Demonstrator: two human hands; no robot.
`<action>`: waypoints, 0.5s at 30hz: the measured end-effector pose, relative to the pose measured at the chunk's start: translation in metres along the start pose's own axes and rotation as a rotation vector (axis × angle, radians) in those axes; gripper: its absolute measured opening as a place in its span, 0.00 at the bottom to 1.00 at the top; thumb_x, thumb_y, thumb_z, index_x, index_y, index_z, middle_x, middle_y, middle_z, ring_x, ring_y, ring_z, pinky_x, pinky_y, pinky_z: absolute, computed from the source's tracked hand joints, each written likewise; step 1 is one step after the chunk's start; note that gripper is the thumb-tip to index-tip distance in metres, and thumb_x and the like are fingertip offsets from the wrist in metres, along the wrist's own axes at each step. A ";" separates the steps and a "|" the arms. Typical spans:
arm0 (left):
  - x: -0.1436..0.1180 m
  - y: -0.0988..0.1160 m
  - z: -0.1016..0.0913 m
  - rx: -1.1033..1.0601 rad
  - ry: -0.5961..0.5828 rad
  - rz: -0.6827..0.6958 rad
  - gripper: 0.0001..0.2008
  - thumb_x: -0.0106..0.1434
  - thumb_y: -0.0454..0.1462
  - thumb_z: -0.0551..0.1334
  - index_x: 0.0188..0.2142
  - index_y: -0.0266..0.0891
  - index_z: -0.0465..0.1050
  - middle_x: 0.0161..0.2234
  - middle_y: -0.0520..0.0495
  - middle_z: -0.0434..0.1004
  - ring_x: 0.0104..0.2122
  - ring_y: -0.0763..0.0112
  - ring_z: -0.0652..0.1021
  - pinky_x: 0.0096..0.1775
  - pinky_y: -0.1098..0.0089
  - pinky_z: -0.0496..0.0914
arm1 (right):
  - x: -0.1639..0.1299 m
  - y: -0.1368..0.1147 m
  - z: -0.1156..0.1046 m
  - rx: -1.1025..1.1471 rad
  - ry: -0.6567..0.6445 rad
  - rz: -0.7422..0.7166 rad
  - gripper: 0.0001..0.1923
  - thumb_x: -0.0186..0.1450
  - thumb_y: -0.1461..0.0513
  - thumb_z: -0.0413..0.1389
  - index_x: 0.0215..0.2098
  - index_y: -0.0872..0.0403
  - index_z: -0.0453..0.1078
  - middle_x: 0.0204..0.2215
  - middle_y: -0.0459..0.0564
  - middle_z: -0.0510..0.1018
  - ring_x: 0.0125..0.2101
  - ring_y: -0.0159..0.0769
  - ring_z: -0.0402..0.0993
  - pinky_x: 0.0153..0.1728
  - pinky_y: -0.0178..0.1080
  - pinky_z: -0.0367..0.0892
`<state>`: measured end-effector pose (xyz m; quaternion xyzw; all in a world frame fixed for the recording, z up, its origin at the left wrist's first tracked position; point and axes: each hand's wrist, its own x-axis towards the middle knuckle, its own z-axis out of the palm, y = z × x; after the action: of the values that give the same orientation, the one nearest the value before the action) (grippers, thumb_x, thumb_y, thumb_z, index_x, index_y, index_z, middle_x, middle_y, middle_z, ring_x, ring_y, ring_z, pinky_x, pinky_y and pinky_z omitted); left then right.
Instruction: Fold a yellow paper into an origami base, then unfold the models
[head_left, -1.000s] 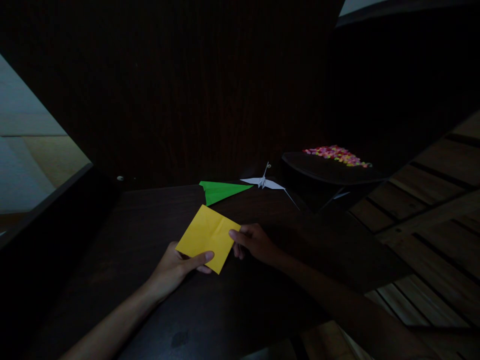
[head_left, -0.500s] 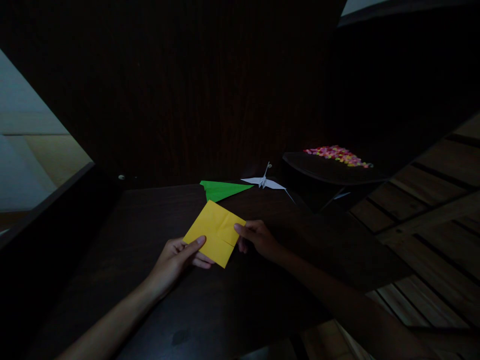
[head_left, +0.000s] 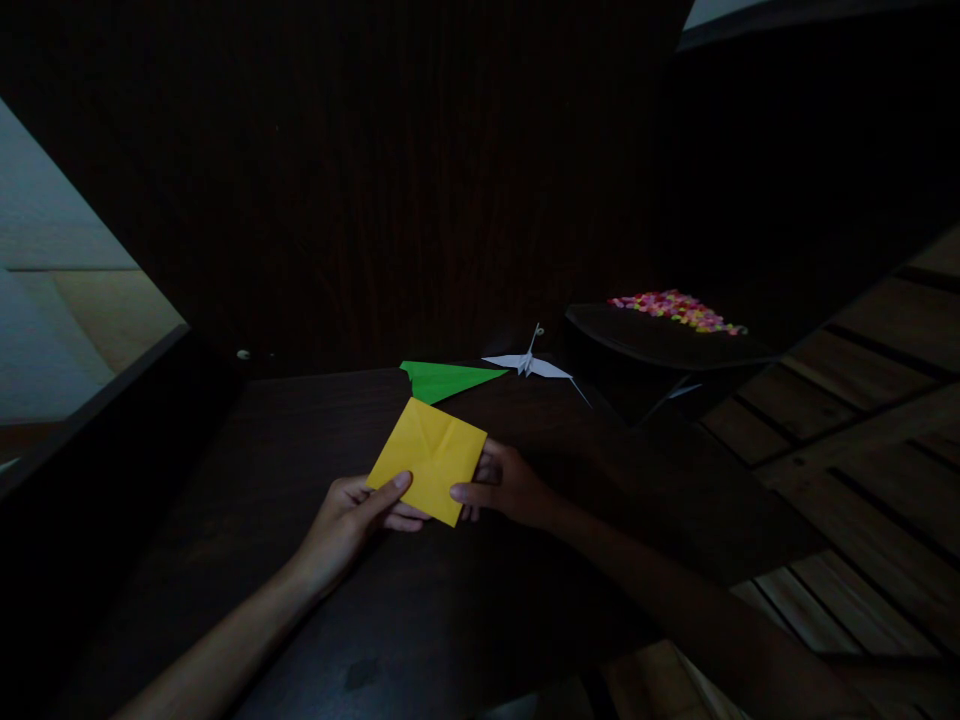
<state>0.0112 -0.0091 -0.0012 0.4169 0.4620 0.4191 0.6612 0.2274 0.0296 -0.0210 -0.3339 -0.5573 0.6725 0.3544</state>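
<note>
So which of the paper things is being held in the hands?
The yellow paper: left hand and right hand pinch its lower edges. The green plane and white crane lie untouched on the table.

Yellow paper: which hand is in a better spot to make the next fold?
Probably the right hand: its thumb lies on top of the yellow paper at the near right edge, fingers underneath, ready to turn that side over. The left hand pinches the near left corner, steadying it.

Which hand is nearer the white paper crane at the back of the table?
Right. The right hand sits below and slightly left of the white paper crane; the left hand is farther, well down-left.
</note>
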 end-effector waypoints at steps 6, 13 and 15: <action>0.002 -0.001 -0.001 -0.014 -0.002 0.003 0.18 0.57 0.45 0.69 0.39 0.31 0.80 0.37 0.37 0.84 0.32 0.59 0.83 0.35 0.65 0.78 | 0.001 -0.003 -0.004 -0.028 -0.006 -0.037 0.19 0.54 0.55 0.66 0.38 0.58 0.69 0.25 0.48 0.78 0.20 0.32 0.75 0.20 0.34 0.70; 0.003 -0.001 -0.002 0.017 -0.009 0.019 0.19 0.60 0.47 0.66 0.40 0.32 0.80 0.36 0.37 0.84 0.34 0.58 0.83 0.35 0.65 0.78 | 0.003 -0.002 -0.008 -0.066 0.088 -0.081 0.18 0.54 0.57 0.66 0.37 0.57 0.69 0.23 0.46 0.77 0.18 0.31 0.73 0.19 0.34 0.69; 0.002 -0.002 -0.002 0.021 -0.019 0.022 0.20 0.60 0.48 0.66 0.39 0.31 0.80 0.34 0.36 0.84 0.34 0.57 0.83 0.35 0.65 0.78 | 0.003 -0.003 -0.008 -0.079 0.108 -0.091 0.17 0.54 0.56 0.65 0.37 0.57 0.69 0.22 0.45 0.77 0.18 0.31 0.73 0.18 0.33 0.68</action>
<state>0.0104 -0.0075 -0.0037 0.4329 0.4556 0.4173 0.6564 0.2331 0.0370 -0.0197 -0.3579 -0.5780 0.6142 0.4007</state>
